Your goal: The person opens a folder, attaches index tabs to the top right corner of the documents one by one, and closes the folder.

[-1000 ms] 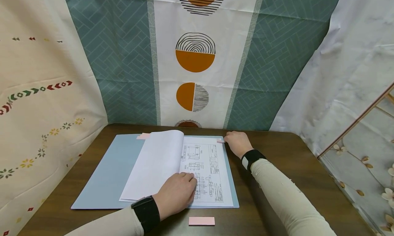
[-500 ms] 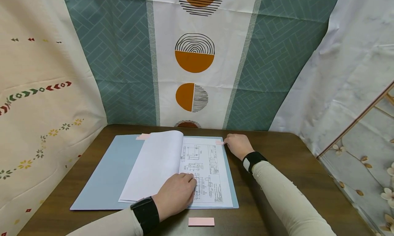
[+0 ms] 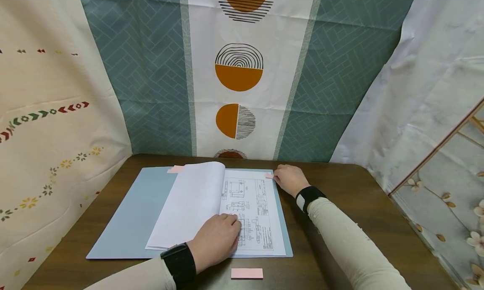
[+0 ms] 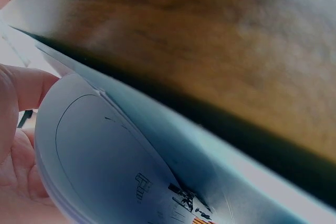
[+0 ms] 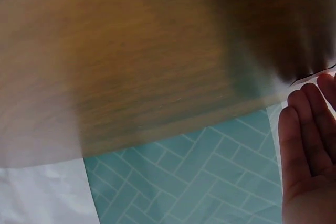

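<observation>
A light blue folder (image 3: 128, 222) lies open with printed sheets in it. My left hand (image 3: 217, 239) rests over the fold of the turned-back pages (image 3: 189, 201), its fingers bent round the curl, which the left wrist view shows as a rolled paper edge (image 4: 79, 145). To its right lies a page with technical drawings (image 3: 261, 222). At that page's top right corner my right hand (image 3: 292, 180) pinches the end of a small pink sticky note (image 3: 269, 175), which overlaps the page edge. In the right wrist view the right hand's fingers (image 5: 310, 135) stretch toward a pale strip.
A pad of pink sticky notes (image 3: 247, 273) lies on the brown wooden table (image 3: 340, 222) before the folder. Another pink sticky note (image 3: 175, 169) sticks out at the top of the turned pages. Patterned cloths (image 3: 159, 71) hang behind and at both sides.
The pink sticky note at the page corner shifts slightly, from a tilted edge to a flatter lie. My right hand moves a little to the left with it, while my left hand stays put.
</observation>
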Demonstrator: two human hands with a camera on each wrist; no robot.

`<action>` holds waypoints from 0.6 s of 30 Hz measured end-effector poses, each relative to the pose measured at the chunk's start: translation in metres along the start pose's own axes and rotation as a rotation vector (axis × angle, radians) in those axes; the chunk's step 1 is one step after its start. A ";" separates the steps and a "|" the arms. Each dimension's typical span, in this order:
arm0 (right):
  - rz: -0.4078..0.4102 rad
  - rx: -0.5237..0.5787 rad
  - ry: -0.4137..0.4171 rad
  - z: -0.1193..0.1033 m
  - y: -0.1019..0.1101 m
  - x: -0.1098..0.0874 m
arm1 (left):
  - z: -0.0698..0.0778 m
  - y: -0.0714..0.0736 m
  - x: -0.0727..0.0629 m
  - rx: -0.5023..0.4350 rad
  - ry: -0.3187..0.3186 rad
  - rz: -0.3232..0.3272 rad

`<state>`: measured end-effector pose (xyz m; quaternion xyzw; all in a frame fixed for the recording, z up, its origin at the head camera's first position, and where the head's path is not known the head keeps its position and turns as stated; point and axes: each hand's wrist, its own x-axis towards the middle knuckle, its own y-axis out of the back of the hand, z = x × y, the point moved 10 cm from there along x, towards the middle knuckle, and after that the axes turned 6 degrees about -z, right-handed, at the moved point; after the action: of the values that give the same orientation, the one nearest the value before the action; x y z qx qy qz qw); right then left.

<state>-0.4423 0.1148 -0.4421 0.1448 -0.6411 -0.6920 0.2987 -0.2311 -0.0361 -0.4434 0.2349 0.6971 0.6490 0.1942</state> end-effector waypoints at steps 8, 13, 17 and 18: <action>0.012 0.024 -0.037 0.001 -0.001 0.004 | 0.001 0.000 0.000 0.010 0.000 -0.002; 0.035 0.083 -0.053 0.005 -0.003 0.005 | 0.002 0.000 0.000 0.015 -0.002 0.004; 0.025 0.139 -0.072 0.008 -0.006 0.006 | 0.001 0.001 0.001 0.022 -0.005 0.017; 0.024 0.150 -0.076 0.008 -0.006 0.007 | 0.001 0.001 0.001 0.022 -0.006 0.020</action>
<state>-0.4539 0.1175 -0.4459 0.1326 -0.7036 -0.6434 0.2708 -0.2309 -0.0349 -0.4428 0.2458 0.7012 0.6425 0.1873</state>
